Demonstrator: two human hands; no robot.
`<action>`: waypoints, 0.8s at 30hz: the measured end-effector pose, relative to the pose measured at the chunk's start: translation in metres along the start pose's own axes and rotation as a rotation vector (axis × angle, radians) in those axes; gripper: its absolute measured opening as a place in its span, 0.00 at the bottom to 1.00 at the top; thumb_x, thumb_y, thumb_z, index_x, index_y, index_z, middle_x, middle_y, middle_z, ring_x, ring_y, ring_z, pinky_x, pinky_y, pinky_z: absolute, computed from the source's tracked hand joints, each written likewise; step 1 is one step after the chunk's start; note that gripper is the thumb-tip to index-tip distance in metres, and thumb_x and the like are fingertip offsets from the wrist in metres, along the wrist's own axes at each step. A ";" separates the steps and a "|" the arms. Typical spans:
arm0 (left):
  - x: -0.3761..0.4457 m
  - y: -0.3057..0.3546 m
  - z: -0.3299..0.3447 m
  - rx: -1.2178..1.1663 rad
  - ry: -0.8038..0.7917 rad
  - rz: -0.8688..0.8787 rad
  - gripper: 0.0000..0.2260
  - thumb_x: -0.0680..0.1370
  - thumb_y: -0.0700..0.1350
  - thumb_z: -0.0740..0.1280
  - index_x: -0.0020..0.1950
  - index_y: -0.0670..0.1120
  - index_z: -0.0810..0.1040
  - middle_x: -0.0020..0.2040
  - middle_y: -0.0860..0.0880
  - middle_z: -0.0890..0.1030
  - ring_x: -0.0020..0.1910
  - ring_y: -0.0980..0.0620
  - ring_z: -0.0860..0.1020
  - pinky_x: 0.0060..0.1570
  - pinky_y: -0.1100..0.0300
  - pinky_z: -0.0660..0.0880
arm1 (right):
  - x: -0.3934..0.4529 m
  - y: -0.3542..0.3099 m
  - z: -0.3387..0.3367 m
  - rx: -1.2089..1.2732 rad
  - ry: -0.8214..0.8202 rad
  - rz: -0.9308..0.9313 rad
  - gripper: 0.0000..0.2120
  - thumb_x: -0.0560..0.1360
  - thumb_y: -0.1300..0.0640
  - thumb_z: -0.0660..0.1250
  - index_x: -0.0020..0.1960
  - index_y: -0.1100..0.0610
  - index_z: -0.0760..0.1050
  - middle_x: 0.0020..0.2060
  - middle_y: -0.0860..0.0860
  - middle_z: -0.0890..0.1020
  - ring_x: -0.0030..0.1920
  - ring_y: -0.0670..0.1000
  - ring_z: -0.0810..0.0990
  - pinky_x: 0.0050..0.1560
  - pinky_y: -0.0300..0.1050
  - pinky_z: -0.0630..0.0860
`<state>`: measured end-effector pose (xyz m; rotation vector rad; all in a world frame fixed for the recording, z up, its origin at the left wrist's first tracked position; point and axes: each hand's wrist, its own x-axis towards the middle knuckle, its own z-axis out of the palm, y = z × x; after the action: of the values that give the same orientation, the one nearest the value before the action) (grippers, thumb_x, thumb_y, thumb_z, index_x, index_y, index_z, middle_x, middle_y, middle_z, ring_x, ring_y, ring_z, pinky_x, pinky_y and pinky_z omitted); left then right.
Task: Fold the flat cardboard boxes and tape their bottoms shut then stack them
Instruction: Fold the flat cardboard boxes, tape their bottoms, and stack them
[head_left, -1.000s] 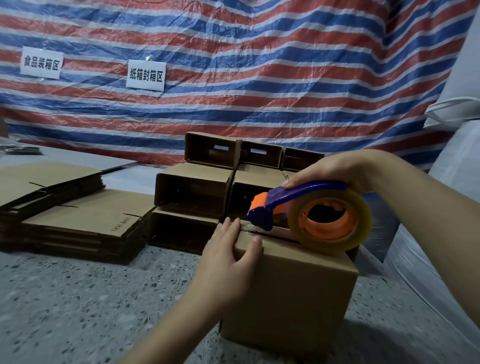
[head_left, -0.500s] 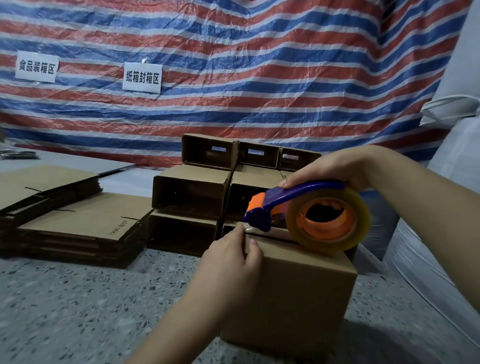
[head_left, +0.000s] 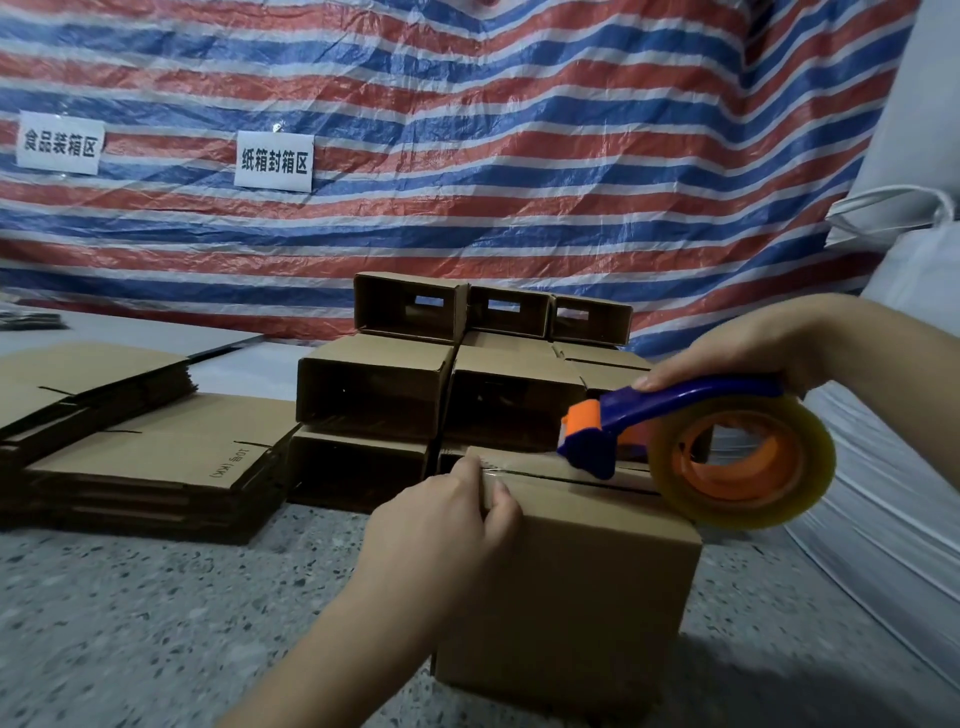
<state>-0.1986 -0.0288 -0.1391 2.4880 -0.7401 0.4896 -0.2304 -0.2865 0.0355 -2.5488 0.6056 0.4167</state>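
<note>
A folded cardboard box (head_left: 566, 587) stands on the speckled floor with its closed flaps facing up. My left hand (head_left: 441, 525) grips its upper left corner, fingers curled over the edge and pinning the tape end there. My right hand (head_left: 748, 345) holds a blue and orange tape dispenser (head_left: 675, 436) with a clear tape roll (head_left: 748, 462); its nose rests on the flap seam in the middle of the top. A short strip of tape runs along the seam from my left hand to the dispenser.
Folded open boxes (head_left: 374, 389) are stacked in rows just behind the box. Piles of flat cardboard (head_left: 145, 452) lie at the left. A striped tarp (head_left: 467, 130) with two paper signs hangs behind. White sacks (head_left: 893, 467) crowd the right side.
The dispenser has slid to the right along the seam, laying tape. My left hand has curled tighter over the box corner.
</note>
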 end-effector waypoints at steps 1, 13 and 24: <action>-0.001 0.000 0.000 0.007 -0.001 0.004 0.19 0.81 0.59 0.49 0.66 0.52 0.69 0.42 0.54 0.77 0.40 0.57 0.76 0.40 0.58 0.77 | 0.000 0.001 0.002 -0.013 -0.012 -0.002 0.53 0.42 0.29 0.83 0.60 0.55 0.79 0.46 0.56 0.87 0.38 0.52 0.86 0.36 0.43 0.81; 0.016 0.010 -0.001 0.221 -0.147 0.276 0.40 0.73 0.74 0.42 0.79 0.54 0.56 0.79 0.54 0.58 0.78 0.56 0.54 0.75 0.57 0.50 | 0.004 -0.010 0.005 -0.108 0.019 0.000 0.41 0.55 0.31 0.76 0.60 0.54 0.79 0.47 0.55 0.88 0.41 0.51 0.87 0.40 0.44 0.81; 0.016 0.007 0.000 0.316 -0.140 0.333 0.44 0.69 0.76 0.37 0.76 0.54 0.63 0.76 0.54 0.65 0.76 0.55 0.60 0.76 0.52 0.51 | -0.003 0.049 -0.005 -0.019 -0.060 0.095 0.47 0.52 0.28 0.79 0.61 0.57 0.80 0.48 0.56 0.87 0.41 0.51 0.85 0.42 0.42 0.80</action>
<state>-0.1902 -0.0408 -0.1291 2.7203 -1.2292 0.5923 -0.2560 -0.3268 0.0220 -2.5223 0.7059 0.5318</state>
